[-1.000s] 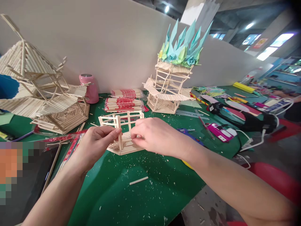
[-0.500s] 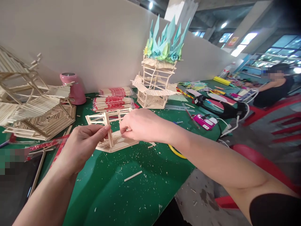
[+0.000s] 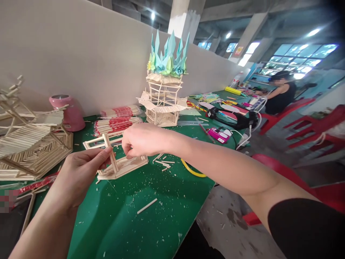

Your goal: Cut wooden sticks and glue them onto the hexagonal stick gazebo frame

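Observation:
A small open frame of thin wooden sticks (image 3: 129, 167) stands on the green table, with a flat stick base, upright posts and top rails. My left hand (image 3: 81, 169) pinches one front post between thumb and fingers. Over the frame's right side, my right hand (image 3: 144, 138) has its fingers curled in at the top rail; whatever sits between those fingertips is hidden. A loose short stick (image 3: 147, 206) lies in front, and several cut stick pieces (image 3: 165, 163) are right of the frame.
Behind are stick bundles in red-printed wrap (image 3: 117, 124), a pink container (image 3: 68, 113) and a stick tower with paper flowers (image 3: 163, 104). A larger stick structure (image 3: 35, 151) stands left. Rightward are a magenta power strip (image 3: 219, 135), a yellow ring (image 3: 192, 173), red chairs and a seated person.
The head view has swung right, so everything appears shifted left. Both hands stay at the stick frame; its front post leans a little more left in the picture.

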